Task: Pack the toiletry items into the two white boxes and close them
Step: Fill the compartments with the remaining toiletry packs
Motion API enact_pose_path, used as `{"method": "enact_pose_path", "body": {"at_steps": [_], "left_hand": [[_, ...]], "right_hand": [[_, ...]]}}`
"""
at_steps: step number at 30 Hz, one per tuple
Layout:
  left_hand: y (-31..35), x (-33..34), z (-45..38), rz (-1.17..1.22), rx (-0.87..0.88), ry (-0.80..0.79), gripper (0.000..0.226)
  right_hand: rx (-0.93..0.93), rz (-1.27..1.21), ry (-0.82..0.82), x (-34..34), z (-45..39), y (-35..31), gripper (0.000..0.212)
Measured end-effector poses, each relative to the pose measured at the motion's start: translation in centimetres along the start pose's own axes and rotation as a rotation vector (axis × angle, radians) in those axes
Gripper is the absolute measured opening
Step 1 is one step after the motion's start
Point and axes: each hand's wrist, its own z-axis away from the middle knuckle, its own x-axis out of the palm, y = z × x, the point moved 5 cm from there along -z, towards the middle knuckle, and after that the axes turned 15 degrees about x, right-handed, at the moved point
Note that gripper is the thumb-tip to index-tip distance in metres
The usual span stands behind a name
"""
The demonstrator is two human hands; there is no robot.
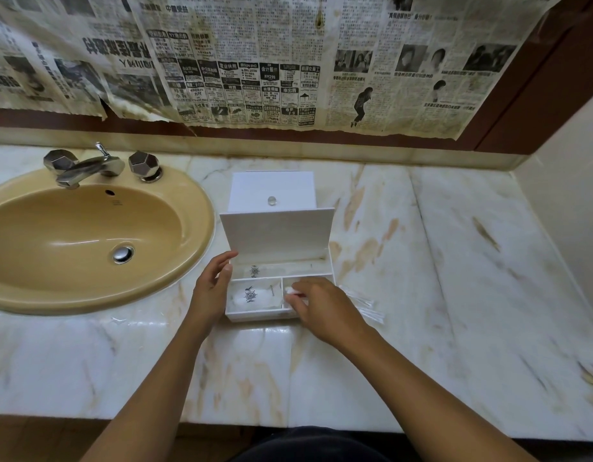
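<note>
A pale marble counter (455, 261) with tan veins ran along a dark brown wall (538, 95). Yellowed newspaper sheets (255, 61) hung over that wall. A tan oval sink (195, 208) with a chrome faucet (88, 166) sat at the counter's left end.

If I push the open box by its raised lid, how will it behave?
The box looks thin-walled and light, so it probably slides easily on the glossy counter. The upright lid likely swings on its hinge, perhaps tipping the box backward.
</note>
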Motion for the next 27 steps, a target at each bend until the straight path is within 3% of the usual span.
{"method": "enact_pose_path", "body": {"at_steps": [8, 12, 16, 20, 27], "left_hand": [[-0.2, 0.0, 0.0, 0.011, 0.011, 0.001, 0.026], [-0.2, 0.0, 0.0, 0.006, 0.012, -0.003, 0.026], [-0.2, 0.0, 0.0, 0.004, 0.004, -0.004, 0.027], [-0.2, 0.0, 0.0, -0.004, 0.008, -0.005, 0.027], [0.0, 0.1, 0.0, -0.011, 0.010, -0.001, 0.027]], "right_hand": [[0.060, -0.182, 0.247, -4.2, -0.5, 1.7, 0.028], [0.160, -0.183, 0.287, -5.3, -1.1, 4.0, 0.025], [0.268, -0.046, 0.237, -5.2, -1.4, 6.0, 0.022], [0.372, 0.113, 0.054, -4.1, -1.4, 7.3, 0.017], [0.371, 0.237, -0.070, -2.2, -0.8, 7.7, 0.027]]}}
